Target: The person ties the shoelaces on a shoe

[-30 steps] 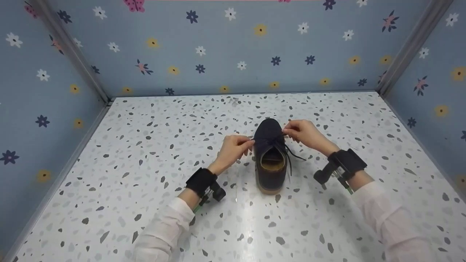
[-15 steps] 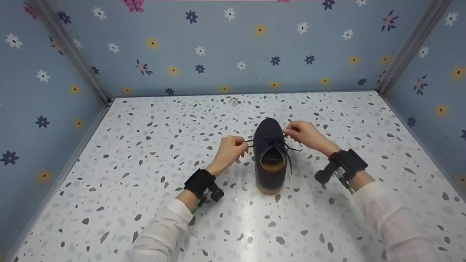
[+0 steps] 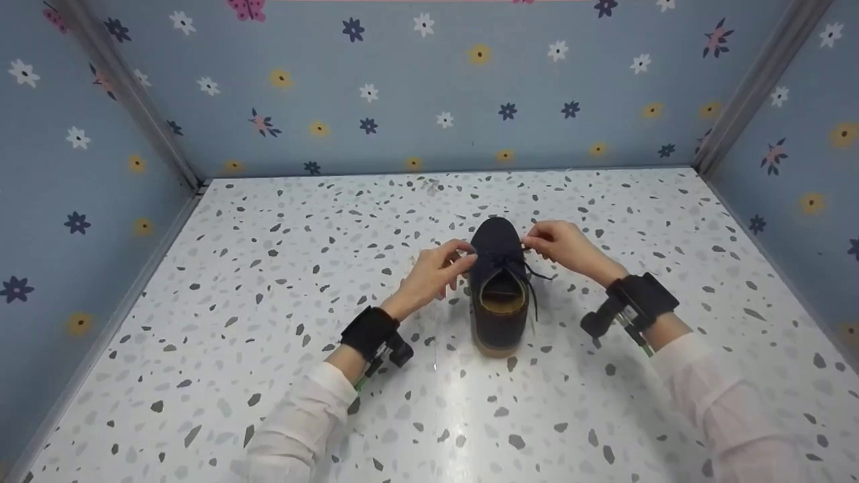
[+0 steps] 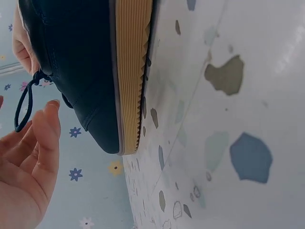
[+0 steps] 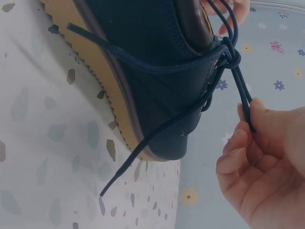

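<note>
A dark navy lace-up shoe (image 3: 495,231) stands on its sole, toe pointing away from me. Its laces form a bow, with the knot (image 5: 232,58) over the tongue. My right hand (image 3: 564,248), at the shoe's right side, pinches one bow loop (image 5: 242,90) between thumb and fingertip. At the left side, my left hand (image 3: 429,275) has its thumb and fingers apart. Beside those fingertips the other bow loop (image 4: 30,100) hangs free in the left wrist view. Two loose lace ends (image 5: 143,67) trail down the shoe's right side.
The speckled white tabletop (image 3: 302,302) lies under the shoe. Blue flowered panels (image 3: 402,87) rise at the back and on both sides. Each wrist wears a black strap with a small camera (image 3: 396,349).
My left hand first drew its loop out to the left, then let go of it and came back toward the shoe with spread fingers. The right hand stayed nearly still, pinching its loop.
</note>
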{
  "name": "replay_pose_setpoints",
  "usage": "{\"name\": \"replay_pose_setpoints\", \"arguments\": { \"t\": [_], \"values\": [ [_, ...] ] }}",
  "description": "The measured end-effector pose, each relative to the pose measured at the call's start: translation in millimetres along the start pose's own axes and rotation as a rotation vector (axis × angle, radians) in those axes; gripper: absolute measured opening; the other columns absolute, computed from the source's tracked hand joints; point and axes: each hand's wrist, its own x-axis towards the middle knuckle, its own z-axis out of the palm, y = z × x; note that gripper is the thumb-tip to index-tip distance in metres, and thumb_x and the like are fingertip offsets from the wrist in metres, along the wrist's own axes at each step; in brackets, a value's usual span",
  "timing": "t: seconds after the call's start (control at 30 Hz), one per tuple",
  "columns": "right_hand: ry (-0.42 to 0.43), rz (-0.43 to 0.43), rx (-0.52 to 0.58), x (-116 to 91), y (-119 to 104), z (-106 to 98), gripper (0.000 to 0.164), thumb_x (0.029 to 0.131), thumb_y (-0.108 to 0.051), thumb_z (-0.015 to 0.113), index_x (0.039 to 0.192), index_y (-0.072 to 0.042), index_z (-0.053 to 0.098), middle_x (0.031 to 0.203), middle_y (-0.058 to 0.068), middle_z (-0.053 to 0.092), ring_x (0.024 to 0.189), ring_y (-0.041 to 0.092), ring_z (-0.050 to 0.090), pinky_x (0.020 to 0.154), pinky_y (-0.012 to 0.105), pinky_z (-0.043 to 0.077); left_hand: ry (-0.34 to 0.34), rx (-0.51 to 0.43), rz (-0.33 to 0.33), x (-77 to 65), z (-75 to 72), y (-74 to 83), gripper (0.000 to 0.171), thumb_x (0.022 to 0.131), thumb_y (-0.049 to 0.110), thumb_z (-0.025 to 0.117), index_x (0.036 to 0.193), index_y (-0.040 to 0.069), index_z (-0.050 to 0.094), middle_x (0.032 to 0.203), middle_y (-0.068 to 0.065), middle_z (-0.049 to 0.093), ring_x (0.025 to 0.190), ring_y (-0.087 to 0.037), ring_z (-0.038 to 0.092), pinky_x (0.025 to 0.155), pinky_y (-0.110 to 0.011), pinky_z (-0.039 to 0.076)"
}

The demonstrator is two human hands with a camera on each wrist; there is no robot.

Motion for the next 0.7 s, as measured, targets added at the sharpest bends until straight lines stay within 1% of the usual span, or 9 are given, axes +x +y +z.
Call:
{"name": "replay_pose_setpoints", "arguments": {
  "t": [0.07, 0.1, 0.17, 0.23, 0.3, 0.4, 0.47, 0.57, 0.7],
  "values": [
    [0.003, 0.000, 0.003, 0.1, 0.0, 0.1, 0.026, 0.071, -0.032, 0.043, 0.073, -0.008, 0.052, 0.056, 0.009, 0.045, 0.044, 0.015, 0.040, 0.038, 0.027, 0.033, -0.002, 0.005, 0.014, 0.7, -0.5, 1.3, 0.023, 0.074, 0.030, 0.037, 0.082, 0.013, 0.050, 0.057, -0.006, 0.049, 0.035, -0.018, 0.040, 0.025, -0.026, 0.030],
    [0.005, 0.000, 0.003, 0.1, 0.2, 0.2, 0.025, 0.071, -0.031, 0.043, 0.073, -0.008, 0.052, 0.056, 0.009, 0.045, 0.044, 0.015, 0.040, 0.038, 0.027, 0.033, 0.000, 0.015, 0.025, 0.9, -1.0, 1.7, 0.023, 0.075, 0.029, 0.037, 0.079, 0.010, 0.051, 0.054, -0.005, 0.048, 0.034, -0.017, 0.039, 0.026, -0.025, 0.030],
    [0.006, -0.002, 0.004, -0.2, 0.2, 0.5, 0.026, 0.071, -0.032, 0.043, 0.073, -0.007, 0.053, 0.055, 0.008, 0.045, 0.044, 0.015, 0.040, 0.038, 0.027, 0.033, 0.017, 0.033, 0.057, -0.5, -1.7, 6.2, 0.022, 0.075, 0.024, 0.039, 0.072, 0.007, 0.052, 0.050, -0.006, 0.046, 0.034, -0.014, 0.037, 0.027, -0.024, 0.029],
    [0.007, -0.002, 0.002, -0.4, 0.5, 0.5, 0.026, 0.070, -0.032, 0.043, 0.073, -0.007, 0.053, 0.054, 0.007, 0.044, 0.043, 0.015, 0.039, 0.038, 0.027, 0.033, 0.032, 0.059, 0.076, -3.0, -2.4, 12.0, 0.019, 0.073, 0.021, 0.042, 0.068, 0.007, 0.053, 0.049, -0.007, 0.045, 0.035, -0.014, 0.037, 0.028, -0.021, 0.028],
    [0.008, 0.007, -0.003, -1.0, 0.3, 0.4, 0.025, 0.070, -0.032, 0.043, 0.071, -0.010, 0.052, 0.053, 0.005, 0.044, 0.043, 0.015, 0.039, 0.038, 0.027, 0.033, 0.038, 0.068, 0.077, -5.3, -2.8, 17.5, 0.018, 0.072, 0.020, 0.044, 0.069, 0.006, 0.053, 0.052, -0.008, 0.046, 0.037, -0.016, 0.037, 0.029, -0.019, 0.027],
    [0.007, 0.018, -0.013, -2.0, -0.1, 0.1, 0.022, 0.071, -0.033, 0.043, 0.070, -0.013, 0.051, 0.053, 0.005, 0.044, 0.043, 0.016, 0.039, 0.039, 0.027, 0.032, 0.022, 0.084, 0.039, -6.2, -1.9, 21.8, 0.017, 0.071, 0.024, 0.046, 0.072, 0.009, 0.053, 0.055, -0.007, 0.048, 0.038, -0.016, 0.038, 0.028, -0.016, 0.027],
    [0.003, 0.028, -0.018, -2.4, -0.5, 0.0, 0.021, 0.070, -0.034, 0.042, 0.069, -0.015, 0.051, 0.053, 0.005, 0.044, 0.044, 0.016, 0.039, 0.039, 0.027, 0.032, -0.009, 0.079, 0.019, -4.8, -1.0, 19.3, 0.019, 0.070, 0.025, 0.046, 0.075, 0.008, 0.053, 0.056, -0.006, 0.049, 0.038, -0.015, 0.039, 0.027, -0.018, 0.028],
    [-0.004, 0.028, -0.025, -2.6, -0.4, 0.0, 0.021, 0.070, -0.034, 0.042, 0.070, -0.015, 0.051, 0.054, 0.006, 0.045, 0.044, 0.015, 0.040, 0.039, 0.027, 0.032, -0.048, 0.071, 0.007, -1.6, -0.2, 9.0, 0.019, 0.069, 0.025, 0.046, 0.074, 0.008, 0.053, 0.053, -0.005, 0.048, 0.035, -0.016, 0.039, 0.027, -0.024, 0.030],
    [-0.008, 0.019, -0.024, -2.1, 0.2, -0.6, 0.023, 0.070, -0.033, 0.043, 0.071, -0.012, 0.052, 0.056, 0.009, 0.045, 0.045, 0.016, 0.040, 0.039, 0.027, 0.032, -0.063, 0.028, 0.011, 0.7, -0.8, -5.9, 0.017, 0.068, 0.022, 0.049, 0.073, 0.008, 0.056, 0.050, -0.006, 0.048, 0.035, -0.021, 0.040, 0.030, -0.030, 0.033]
  ]
}}
